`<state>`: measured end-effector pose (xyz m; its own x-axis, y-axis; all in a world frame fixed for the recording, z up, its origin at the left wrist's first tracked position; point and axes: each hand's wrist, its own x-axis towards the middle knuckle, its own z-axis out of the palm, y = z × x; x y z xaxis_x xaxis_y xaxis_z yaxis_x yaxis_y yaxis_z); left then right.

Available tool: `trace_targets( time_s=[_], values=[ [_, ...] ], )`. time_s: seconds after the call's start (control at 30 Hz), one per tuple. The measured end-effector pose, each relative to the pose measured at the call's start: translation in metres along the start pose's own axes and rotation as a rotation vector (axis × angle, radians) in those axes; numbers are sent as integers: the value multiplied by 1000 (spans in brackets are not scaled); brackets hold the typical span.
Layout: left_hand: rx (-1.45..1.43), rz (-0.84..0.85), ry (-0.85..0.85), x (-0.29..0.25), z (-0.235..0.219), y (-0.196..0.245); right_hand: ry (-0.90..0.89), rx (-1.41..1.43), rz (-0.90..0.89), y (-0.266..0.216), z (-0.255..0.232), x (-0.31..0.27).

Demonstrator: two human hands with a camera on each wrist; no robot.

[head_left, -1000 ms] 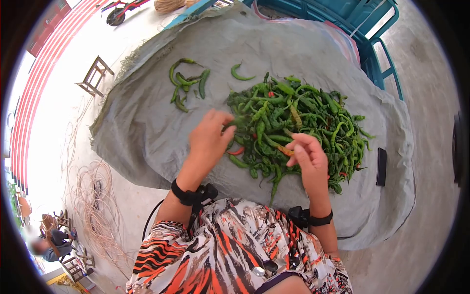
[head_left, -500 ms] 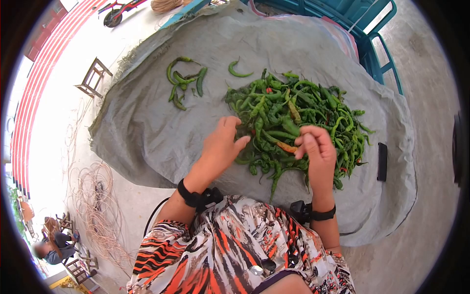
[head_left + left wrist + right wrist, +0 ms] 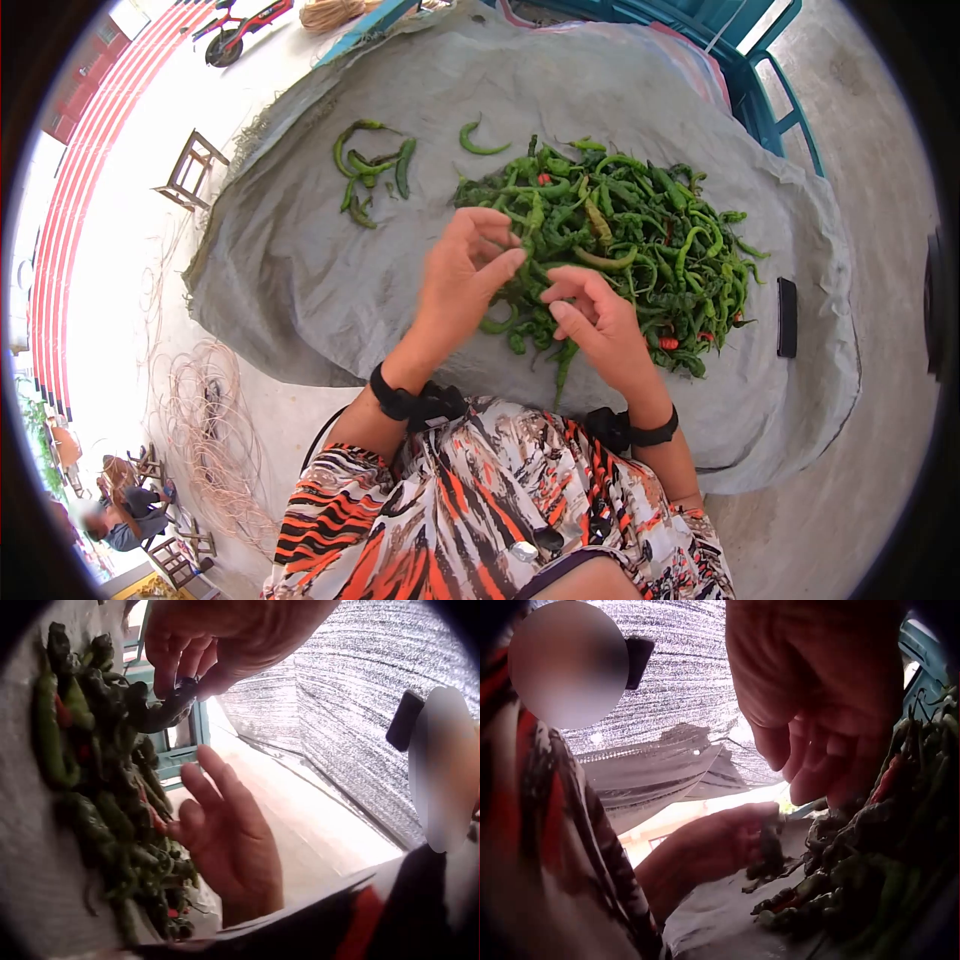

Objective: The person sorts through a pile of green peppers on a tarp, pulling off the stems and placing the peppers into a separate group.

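Observation:
In the left wrist view my left hand pinches a dark green chili pepper between thumb and fingertips. From the head view, that left hand is above the near left edge of the pepper heap, and its pepper is mostly hidden. My right hand is just to its right, over the front of the heap, with fingers loosely bent. No pepper shows between the right hand's fingers. Green peppers make up most of the heap, with a few red ones such as a red pepper.
Several peppers lie apart in a small group on the grey sheet, and one curved pepper lies alone. A black phone-like object rests at the right. Beyond are a teal metal frame, a wooden stool and a seated person.
Both hands have come closer together: the left moved right along the heap's edge, and the right swung left and slightly down. The yellow-orange pepper near the right hand is out of sight now.

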<state>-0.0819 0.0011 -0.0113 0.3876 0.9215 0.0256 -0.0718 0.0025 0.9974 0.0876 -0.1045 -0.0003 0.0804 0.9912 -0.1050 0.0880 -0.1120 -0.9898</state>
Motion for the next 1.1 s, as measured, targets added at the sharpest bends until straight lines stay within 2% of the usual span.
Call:
trace_targets(
  time_s=[0.13, 0.17, 0.27, 0.37, 0.47, 0.5, 0.6, 0.63, 0.7, 0.73, 0.8, 0.9, 1.0, 1.1],
  values=[
    [-173, 54, -129, 3, 14, 0, 36, 48, 11, 0, 9, 5],
    [-171, -42, -151, 3, 13, 3, 63, 52, -1, 2, 7, 6],
    [-362, -53, -141, 8, 20, 5, 127, 145, -32, 2, 5, 5],
    [-328, -67, -174, 15, 24, 1, 153, 124, -29, 2, 3, 4],
    [-104, -21, -60, 34, 15, -6, 248, 87, -81, 2, -10, 5],
    [114, 144, 63, 44, 8, -22, 292, 86, -109, 1, -15, 5],
    [659, 335, 175, 68, -27, -45, 493, 101, -196, -2, -35, 8],
    [781, 358, 148, 72, -34, -52, 547, 75, -280, -7, -34, 10],
    [1025, 402, 94, 79, -44, -65, 571, 79, -252, -7, -36, 9],
    [996, 390, 87, 81, -44, -74, 582, 80, -237, -7, -37, 8],
    [937, 368, 74, 83, -42, -80, 517, 82, -178, 2, -36, 6],
    [773, 244, -4, 79, -41, -70, 410, 96, -134, 12, -27, 4],
    [774, 311, 11, 71, -41, -57, 355, 31, -107, 12, -22, 1],
    [802, 480, 148, 49, -36, -26, 289, -59, -104, 8, -22, 0]
  ],
)
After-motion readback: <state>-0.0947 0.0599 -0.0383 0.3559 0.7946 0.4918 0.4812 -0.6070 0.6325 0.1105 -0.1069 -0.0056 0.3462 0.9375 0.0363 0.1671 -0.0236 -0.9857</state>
